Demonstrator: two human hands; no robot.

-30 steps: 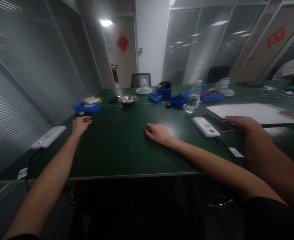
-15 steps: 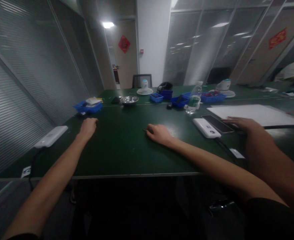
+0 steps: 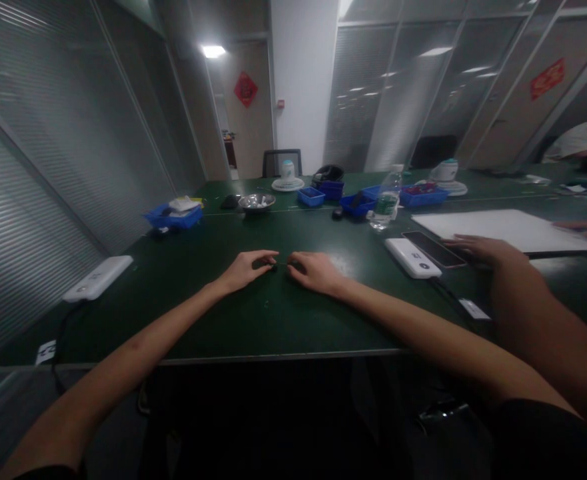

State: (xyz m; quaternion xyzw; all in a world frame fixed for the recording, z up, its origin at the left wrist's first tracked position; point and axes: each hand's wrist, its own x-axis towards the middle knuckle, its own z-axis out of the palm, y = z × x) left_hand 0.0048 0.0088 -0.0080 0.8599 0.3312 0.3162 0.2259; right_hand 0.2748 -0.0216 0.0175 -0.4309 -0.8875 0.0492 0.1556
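Observation:
My left hand (image 3: 243, 272) is over the green table, its index finger stretched forward and its thumb curled beneath. A small black piece (image 3: 274, 268) is at its thumb tip, seemingly pinched; its kind is too small to make out. Facing it across a narrow gap, my right hand (image 3: 316, 272) rests on the tabletop with fingers closed around a thin stick-like thing (image 3: 283, 264). Only the slim tip pokes out toward my left hand; the rest is hidden in the fingers.
White power banks with cables lie left (image 3: 98, 279) and right (image 3: 413, 258), the right one beside a phone (image 3: 434, 249). Another person's hand (image 3: 483, 248) reaches in near a white board (image 3: 503, 227). Behind stand a water bottle (image 3: 387, 200), metal bowl (image 3: 256, 203) and blue trays (image 3: 180, 219).
My left hand has moved right and slightly down, from the table's left side to just before my right hand. Its fingers have spread somewhat. My right hand has stayed nearly in place.

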